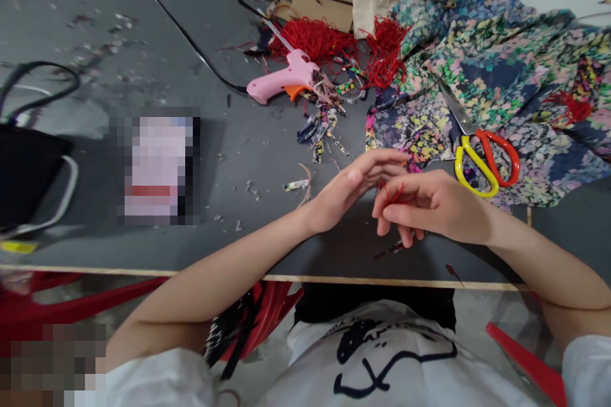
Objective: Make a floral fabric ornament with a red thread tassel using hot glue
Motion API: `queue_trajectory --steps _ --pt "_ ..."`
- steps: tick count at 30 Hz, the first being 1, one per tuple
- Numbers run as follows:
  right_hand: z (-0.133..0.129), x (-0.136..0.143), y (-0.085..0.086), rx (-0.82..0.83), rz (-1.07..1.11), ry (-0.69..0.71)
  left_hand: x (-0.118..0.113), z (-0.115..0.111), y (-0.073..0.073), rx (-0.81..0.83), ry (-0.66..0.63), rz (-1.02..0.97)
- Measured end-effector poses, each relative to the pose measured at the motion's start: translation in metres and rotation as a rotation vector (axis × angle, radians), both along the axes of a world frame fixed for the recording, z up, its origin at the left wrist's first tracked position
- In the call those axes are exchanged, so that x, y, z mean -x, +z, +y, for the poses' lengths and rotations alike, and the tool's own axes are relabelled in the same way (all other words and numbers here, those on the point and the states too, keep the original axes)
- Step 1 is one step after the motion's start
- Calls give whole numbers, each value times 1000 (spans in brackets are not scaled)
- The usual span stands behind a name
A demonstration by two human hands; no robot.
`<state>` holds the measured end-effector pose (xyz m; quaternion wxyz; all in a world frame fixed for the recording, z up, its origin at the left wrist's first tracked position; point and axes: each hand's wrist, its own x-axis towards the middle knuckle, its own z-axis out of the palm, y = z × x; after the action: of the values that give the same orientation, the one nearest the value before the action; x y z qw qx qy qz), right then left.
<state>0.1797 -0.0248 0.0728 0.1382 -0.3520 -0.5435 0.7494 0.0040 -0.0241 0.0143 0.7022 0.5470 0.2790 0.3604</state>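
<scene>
Near the table's front edge, my right hand (424, 206) pinches a thin red thread (395, 193) between thumb and fingers. Just left of it, my left hand (356, 184) is held with its fingers stretched out toward the right; nothing shows in it. Floral fabric (506, 70) spreads over the right side of the table. On the fabric's front part lie scissors (470, 133) with one yellow and one red handle. A pink glue gun (284, 76) rests behind my hands, beside a tangled pile of red thread (317, 41).
A blurred phone-like object (157, 168) and a black bag (33, 172) are on the left. A black cord (184, 32) runs to the glue gun. Cardboard (315, 5) lies at the back, and fabric scraps (324, 130) are scattered on the grey table (248, 229).
</scene>
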Motion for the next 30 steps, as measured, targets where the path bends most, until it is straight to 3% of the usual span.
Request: queue_trajectory --steps 2,5,12,20,30 --pt "1 0 -3 9 -9 16 -2 0 1 192 -117 -28" --pt "7 -2 -8 14 7 -21 -1 2 4 274 -163 12" --pt "18 -9 -15 31 61 -126 -1 8 5 161 -75 116" --pt "25 -10 -18 42 43 -191 0 8 5 -24 -93 250" --pt "29 -13 -20 -6 16 -233 -2 5 5 -35 -21 349"
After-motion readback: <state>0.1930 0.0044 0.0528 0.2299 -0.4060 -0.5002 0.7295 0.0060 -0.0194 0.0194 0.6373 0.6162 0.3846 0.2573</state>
